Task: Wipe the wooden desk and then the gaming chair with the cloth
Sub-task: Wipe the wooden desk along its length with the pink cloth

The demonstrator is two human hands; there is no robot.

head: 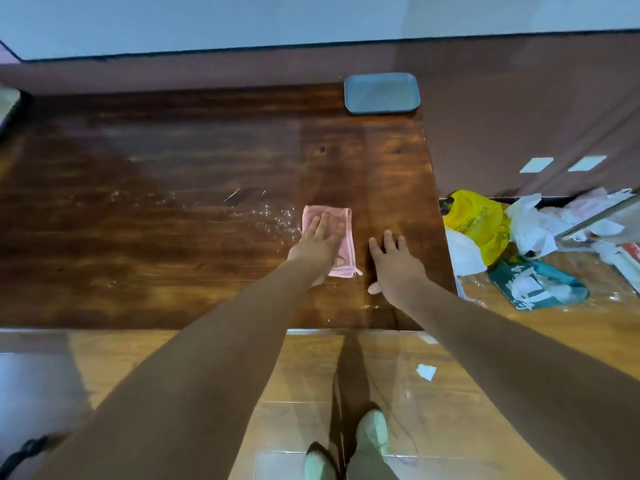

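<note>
Head view: left hand (320, 242) presses flat on the pink cloth (341, 237); right hand (394, 265) rests spread on the wooden desk (173, 202).

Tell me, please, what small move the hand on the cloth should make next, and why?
Probably slide the pink cloth leftward under the left hand, which presses flat on it: water droplets glisten on the wooden desk just past the cloth's left edge. The right hand rests flat on the desk to its right and can brace there.
</note>
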